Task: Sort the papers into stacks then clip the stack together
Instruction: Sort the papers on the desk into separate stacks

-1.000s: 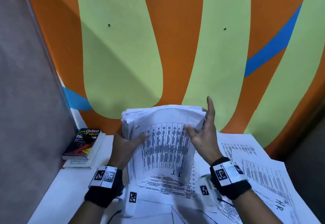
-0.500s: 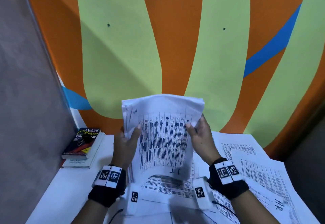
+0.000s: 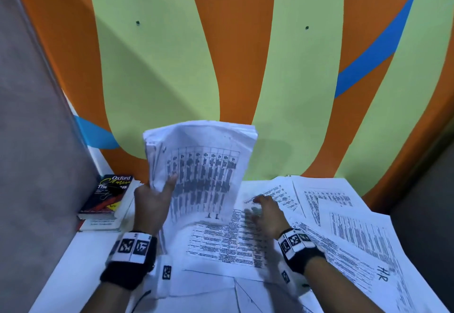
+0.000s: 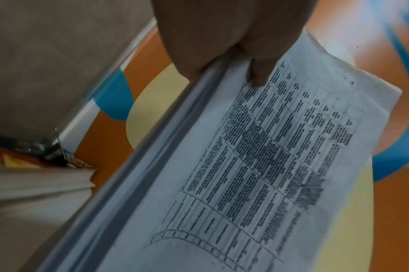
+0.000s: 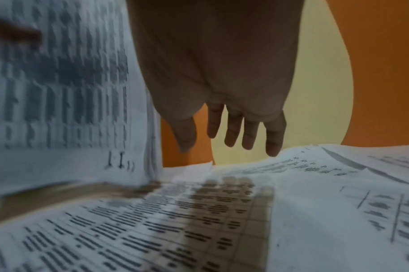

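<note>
A thick stack of printed papers stands upright on the white table, its top leaning toward the wall. My left hand grips its left edge, thumb across the front sheet and fingers behind; the left wrist view shows the thumb on the stack. My right hand hovers low over the loose sheets to the right of the stack, fingers straight and spread, holding nothing. In the right wrist view the right hand hangs just above the loose sheets, with the stack at its left.
More printed sheets overlap across the right half of the table, one marked "HR". Two books lie stacked at the back left against a grey partition. The painted orange and green wall stands right behind the table.
My right hand has let go of the stack's right edge and dropped to the loose sheets on the table. The left hand now holds the stack alone.
</note>
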`<state>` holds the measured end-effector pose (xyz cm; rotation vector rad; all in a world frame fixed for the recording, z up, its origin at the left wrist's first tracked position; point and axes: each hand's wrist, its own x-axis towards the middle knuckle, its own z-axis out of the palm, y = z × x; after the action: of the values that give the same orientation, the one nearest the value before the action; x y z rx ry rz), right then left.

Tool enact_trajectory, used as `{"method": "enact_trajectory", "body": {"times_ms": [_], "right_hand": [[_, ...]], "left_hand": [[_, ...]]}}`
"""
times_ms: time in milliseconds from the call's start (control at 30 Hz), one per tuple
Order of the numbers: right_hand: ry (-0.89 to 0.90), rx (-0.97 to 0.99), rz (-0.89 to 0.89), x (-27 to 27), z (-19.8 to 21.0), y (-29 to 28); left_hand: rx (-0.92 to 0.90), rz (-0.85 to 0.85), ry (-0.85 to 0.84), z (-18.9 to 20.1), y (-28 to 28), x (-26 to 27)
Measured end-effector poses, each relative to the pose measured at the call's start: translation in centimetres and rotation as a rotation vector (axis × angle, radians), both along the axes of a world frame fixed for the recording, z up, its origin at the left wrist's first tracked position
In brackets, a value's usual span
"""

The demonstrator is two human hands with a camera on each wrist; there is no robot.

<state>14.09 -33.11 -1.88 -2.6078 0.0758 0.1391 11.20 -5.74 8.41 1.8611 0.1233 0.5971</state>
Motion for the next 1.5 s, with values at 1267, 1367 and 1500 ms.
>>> {"method": "enact_trajectory", "body": {"times_ms": [1267,1367,1500], "right_hand": [[-0.114,0.109,-0.02,4.3,9.2,-6.7],[0.067,-0.071,-0.066,1.5,8.9,-13.2],[0.291,-0.193,-0.144,-3.5,4.3,-16.6]], "left_hand": [[-0.042,0.251,-0.144,2.9,3.0,-1.1],[-0.056,0.253,-0.119,2.8,1.9,-1.4],[-0.031,0.213,-0.113,2.8,-0.4,-1.8]]}}
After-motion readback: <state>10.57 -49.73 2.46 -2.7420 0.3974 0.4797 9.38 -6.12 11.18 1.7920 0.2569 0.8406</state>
